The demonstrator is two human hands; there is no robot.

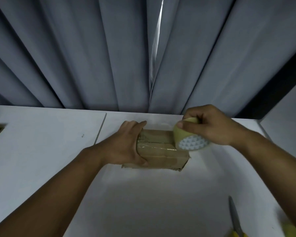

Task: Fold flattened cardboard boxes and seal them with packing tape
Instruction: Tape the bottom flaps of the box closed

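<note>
I get one view only: head cam, wide-angle, facing forward-down, close over the table (143,202); cardboard box (162,155) sits centre frame, curtain (92,57) fills 12 o'clock.

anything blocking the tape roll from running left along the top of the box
Nothing visible: the top of the brown cardboard box lies clear between the yellowish tape roll in the right hand and the left hand, which grips the box's left end.

Small brown cardboard box (161,151) folded shut on white table, glossy tape across top, tape roll (186,137) at its right end
</note>
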